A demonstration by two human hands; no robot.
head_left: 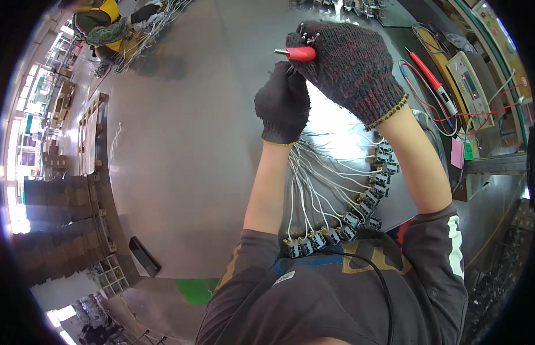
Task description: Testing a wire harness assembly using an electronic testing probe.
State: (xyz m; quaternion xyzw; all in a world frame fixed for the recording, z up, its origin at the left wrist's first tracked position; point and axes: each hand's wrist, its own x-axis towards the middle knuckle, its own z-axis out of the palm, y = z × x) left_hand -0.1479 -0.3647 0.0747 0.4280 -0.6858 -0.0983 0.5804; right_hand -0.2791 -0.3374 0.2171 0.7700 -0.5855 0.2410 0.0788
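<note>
- Landmark: curved row of small black-and-silver components (351,220), sat on smooth grey tabletop (181,144).
- Dark-knit-gloved right hand (351,72) was beyond the row; grip was closed on red tapered plastic piece with metal tip (302,54), tip turned outward, probably to keep it clear of the fingers.
- Dark-gloved left hand (283,103) was also beyond the row; grip looked clenched, apparently on thin white wires (305,190), contents mostly hidden.
- Wires ran from the row toward that fist; fanned spacing likely limited tangling.
- Red pen-shaped probe (425,70) and beige box-shaped instrument (468,83) lay right of the row, presumably for easy reach.
</note>
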